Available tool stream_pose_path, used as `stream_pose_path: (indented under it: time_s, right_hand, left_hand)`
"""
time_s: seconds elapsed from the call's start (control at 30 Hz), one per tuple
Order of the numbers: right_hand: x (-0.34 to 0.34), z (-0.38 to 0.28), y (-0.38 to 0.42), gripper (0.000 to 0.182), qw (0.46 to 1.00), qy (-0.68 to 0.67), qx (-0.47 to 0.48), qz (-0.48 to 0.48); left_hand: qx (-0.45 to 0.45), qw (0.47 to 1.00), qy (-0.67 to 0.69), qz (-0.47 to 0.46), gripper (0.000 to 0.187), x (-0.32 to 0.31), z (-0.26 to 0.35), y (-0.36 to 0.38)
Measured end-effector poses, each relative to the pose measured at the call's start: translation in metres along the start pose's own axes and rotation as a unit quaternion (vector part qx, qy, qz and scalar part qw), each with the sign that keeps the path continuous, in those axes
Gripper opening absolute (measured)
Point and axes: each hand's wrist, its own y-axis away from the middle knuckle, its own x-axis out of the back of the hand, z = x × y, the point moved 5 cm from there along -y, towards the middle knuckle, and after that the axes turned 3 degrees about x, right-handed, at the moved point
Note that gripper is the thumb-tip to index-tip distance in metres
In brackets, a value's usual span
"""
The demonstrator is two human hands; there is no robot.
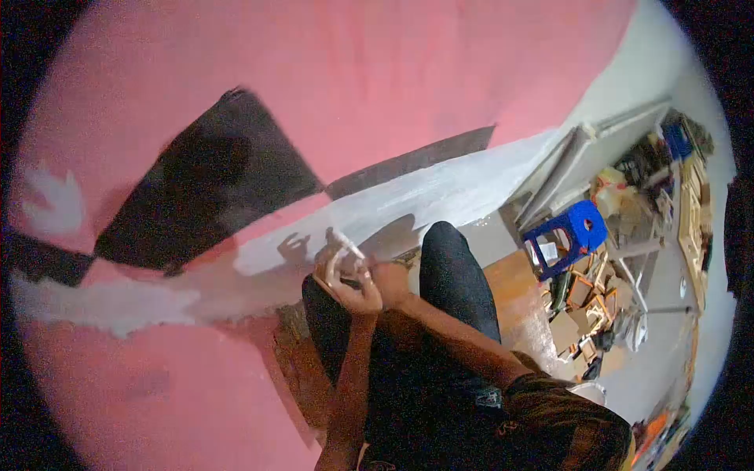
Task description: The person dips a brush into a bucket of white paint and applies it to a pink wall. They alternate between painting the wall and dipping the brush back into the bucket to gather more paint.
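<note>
My left hand is raised in front of my knees, its fingers curled around in a loop. A short white stick-like thing slants up from its fingertips. Right beside it, my right hand is closed, overlapping the left hand in this view; what its fingers hold is hidden. Ahead of both hands stands a pink wall painted with a large black shape and a streaky white band. Shadows of the hands fall on the white band.
My bent knees flank the hands, close to the wall. A blue plastic stool stands on the right. Around it lie a heap of wooden frames and blocks. Pale panels lean against the wall beyond the white band.
</note>
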Motion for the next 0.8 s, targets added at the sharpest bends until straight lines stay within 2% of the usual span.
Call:
stream_pose_path:
  time_s: [0.03, 0.07, 0.1, 0.17, 0.2, 0.23, 0.27, 0.3, 0.33, 0.37, 0.4, 0.43, 0.5, 0.53, 0.6, 0.63, 0.67, 0.7, 0.73, 0.77, 0.8]
  right_hand:
    - [0.004, 0.004, -0.001, 0.029, 0.998, 0.059, -0.008, -0.003]
    - [0.012, 0.014, -0.003, 0.022, 0.993, 0.118, -0.015, -0.003]
    - [0.020, 0.035, -0.012, 0.020, 0.992, 0.109, 0.003, 0.061]
    - [0.080, 0.055, -0.008, 0.015, 0.985, 0.155, 0.033, 0.071]
    - [0.079, 0.099, -0.017, 0.015, 0.980, 0.132, 0.009, 0.148]
    - [0.101, 0.113, -0.010, 0.013, 0.987, 0.065, -0.050, 0.138]
    - [0.112, 0.145, -0.012, 0.014, 0.982, 0.120, -0.043, 0.138]
    - [0.151, 0.133, 0.004, 0.015, 0.975, 0.128, -0.104, 0.149]
    - [0.168, 0.149, 0.014, 0.019, 0.961, 0.122, -0.076, 0.237]
    - [0.167, 0.203, 0.015, 0.021, 0.948, 0.110, -0.134, 0.267]
    - [0.174, 0.233, 0.026, 0.024, 0.932, 0.139, -0.121, 0.313]
    - [0.184, 0.248, 0.036, 0.026, 0.923, 0.125, -0.191, 0.309]
    - [0.191, 0.258, 0.048, 0.028, 0.898, 0.177, -0.077, 0.396]
    - [0.198, 0.242, 0.049, 0.029, 0.896, 0.033, -0.227, 0.380]
    - [0.173, 0.240, 0.021, 0.033, 0.918, 0.154, -0.204, 0.304]
    - [0.156, 0.220, 0.008, 0.031, 0.932, 0.109, -0.195, 0.287]
    - [0.147, 0.158, 0.009, 0.023, 0.928, 0.085, -0.058, 0.357]
    - [0.108, 0.139, -0.010, 0.021, 0.942, 0.110, -0.048, 0.314]
    - [0.071, 0.121, -0.029, 0.020, 0.953, 0.133, -0.035, 0.270]
    - [0.077, 0.055, -0.011, 0.023, 0.958, -0.002, -0.008, 0.287]
    - [0.038, 0.050, -0.019, 0.024, 0.962, -0.075, -0.112, 0.237]
  left_hand:
    - [0.107, 0.994, 0.023, -0.011, 0.036, 0.012, -0.033, 0.023]
    - [0.142, 0.989, 0.024, -0.036, 0.035, 0.015, -0.055, 0.037]
    - [0.176, 0.982, 0.023, -0.062, 0.034, 0.017, -0.077, 0.051]
    - [0.102, 0.983, -0.033, -0.148, 0.034, 0.010, -0.096, 0.064]
    - [0.127, 0.976, -0.028, -0.174, 0.035, 0.005, -0.101, 0.069]
    - [0.151, 0.967, -0.020, -0.203, 0.035, -0.003, -0.103, 0.077]
    - [0.175, 0.956, -0.012, -0.233, 0.036, -0.009, -0.106, 0.084]
    - [0.163, 0.950, -0.006, -0.265, 0.037, -0.011, -0.113, 0.094]
    - [0.148, 0.945, 0.002, -0.292, 0.037, -0.014, -0.121, 0.103]
    - [0.135, 0.936, 0.009, -0.324, 0.037, -0.018, -0.125, 0.110]
    - [0.289, 0.881, 0.061, -0.370, 0.035, -0.011, -0.104, 0.097]
    - [0.247, 0.900, 0.057, -0.353, 0.034, -0.008, -0.106, 0.100]
    - [0.157, 0.937, 0.049, -0.307, 0.033, -0.013, -0.126, 0.109]
    - [0.148, 0.944, 0.069, -0.286, 0.032, -0.019, -0.144, 0.119]
    - [0.126, 0.954, 0.109, -0.250, 0.032, -0.032, -0.171, 0.135]
    - [0.171, 0.935, 0.132, -0.281, 0.031, -0.035, -0.171, 0.135]
    - [0.216, 0.913, 0.153, -0.312, 0.031, -0.039, -0.167, 0.132]
    - [0.261, 0.886, 0.172, -0.342, 0.030, -0.042, -0.166, 0.135]
    - [0.251, 0.888, 0.148, -0.355, 0.026, -0.043, -0.169, 0.141]
    - [0.240, 0.890, 0.125, -0.366, 0.023, -0.046, -0.177, 0.148]
    - [0.228, 0.892, 0.101, -0.377, 0.023, -0.049, -0.185, 0.155]
